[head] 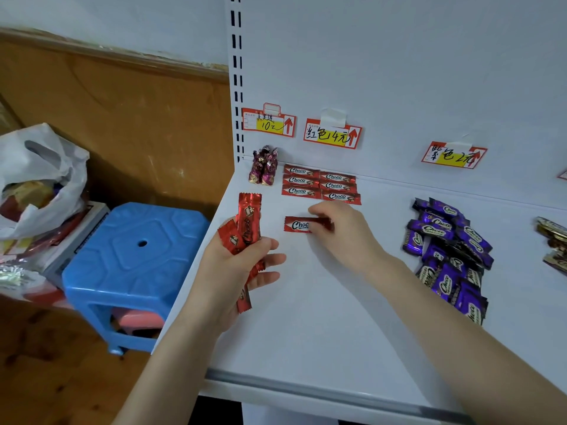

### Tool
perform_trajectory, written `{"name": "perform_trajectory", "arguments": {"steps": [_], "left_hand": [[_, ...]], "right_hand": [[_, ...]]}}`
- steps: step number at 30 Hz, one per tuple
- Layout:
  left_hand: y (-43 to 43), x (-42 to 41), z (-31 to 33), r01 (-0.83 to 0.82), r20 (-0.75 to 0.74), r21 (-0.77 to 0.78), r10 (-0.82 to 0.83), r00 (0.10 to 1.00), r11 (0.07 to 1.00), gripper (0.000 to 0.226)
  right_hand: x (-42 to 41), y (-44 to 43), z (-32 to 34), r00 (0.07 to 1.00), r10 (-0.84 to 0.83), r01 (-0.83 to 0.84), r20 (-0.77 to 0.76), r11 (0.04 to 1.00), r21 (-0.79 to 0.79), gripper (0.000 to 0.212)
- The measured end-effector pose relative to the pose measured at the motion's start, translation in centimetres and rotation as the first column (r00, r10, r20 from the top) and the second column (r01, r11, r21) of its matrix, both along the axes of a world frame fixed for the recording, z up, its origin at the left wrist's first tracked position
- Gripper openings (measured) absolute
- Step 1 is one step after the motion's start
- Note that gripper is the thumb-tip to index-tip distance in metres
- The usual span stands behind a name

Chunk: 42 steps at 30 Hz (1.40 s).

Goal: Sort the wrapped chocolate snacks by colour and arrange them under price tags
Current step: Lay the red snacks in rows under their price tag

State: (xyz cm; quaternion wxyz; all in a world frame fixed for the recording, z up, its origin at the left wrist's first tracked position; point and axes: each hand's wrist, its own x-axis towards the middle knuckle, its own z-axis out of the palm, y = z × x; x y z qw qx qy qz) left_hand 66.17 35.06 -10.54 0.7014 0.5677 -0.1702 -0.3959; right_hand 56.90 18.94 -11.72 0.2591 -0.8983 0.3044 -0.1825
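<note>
Broadly, a white shelf point(306, 317) with a white back panel fills most of the view. A blue plastic stool point(135, 250) stands to its left, beside a white plastic bag point(40, 179) holding more packets.

A loose purple pile point(451, 256) of snacks printed "Choco" lies on the shelf at the right, below the purple tag point(454, 156), handwritten "紫色2元". Gold-brown wrappers point(552, 240) show at the far right edge.

The left hand point(236, 271) hangs over the shelf's left edge, its grip wrapped round a red bunch point(248, 222) of snacks that stand upright. The right hand point(343, 231) reaches in from the right and pinches one end of a single red snack point(299, 224), which lies flat, "Choco" face up.

Just behind it, six red rows point(320, 185) of "Choco" snacks lie in two neat columns under the red tag point(333, 133), reading "红色4元". Left of them, maroon sweets point(264, 170) in twisted foil stand below the left tag point(268, 122), marked "10元".
</note>
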Motion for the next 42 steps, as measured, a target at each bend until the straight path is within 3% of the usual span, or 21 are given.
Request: {"name": "perform_trajectory", "arguments": {"steps": [3,6,12,19,29,35,42], "left_hand": [[0.2,0.6,0.0,-0.008,-0.091,-0.020,0.006,0.996,1.000,0.025],[0.2,0.9,0.0,-0.028,-0.173,-0.034,0.022,0.985,0.999,0.018],[0.1,0.9,-0.1,-0.029,-0.196,-0.024,0.024,0.980,0.999,0.019],[0.2,0.9,-0.6,-0.021,-0.170,-0.030,0.016,0.985,0.999,0.014],[0.0,0.7,-0.8,-0.024,-0.159,-0.025,0.020,0.987,0.999,0.011],[0.0,0.6,-0.9,-0.021,-0.159,-0.019,0.018,0.987,1.000,0.013],[0.1,0.6,-0.9,-0.018,-0.166,-0.024,0.014,0.986,1.000,0.012]], "right_hand": [[-0.5,1.1,-0.6,1.000,0.014,-0.014,0.000,0.979,-0.205,0.023],[-1.1,2.4,-1.1,0.998,0.038,-0.049,-0.047,0.963,-0.266,0.022],[0.7,1.2,-0.8,0.989,0.021,-0.063,-0.149,0.957,-0.284,0.030],[1.4,0.9,-1.3,0.993,-0.036,-0.003,-0.112,0.946,-0.323,0.027],[1.5,0.5,-1.5,0.968,-0.003,-0.077,-0.253,0.949,-0.305,0.040],[1.2,0.9,-1.2,0.995,-0.038,0.009,-0.090,0.953,-0.304,0.029],[1.2,0.9,-1.2,0.987,-0.018,-0.032,-0.162,0.954,-0.299,0.031]]}}
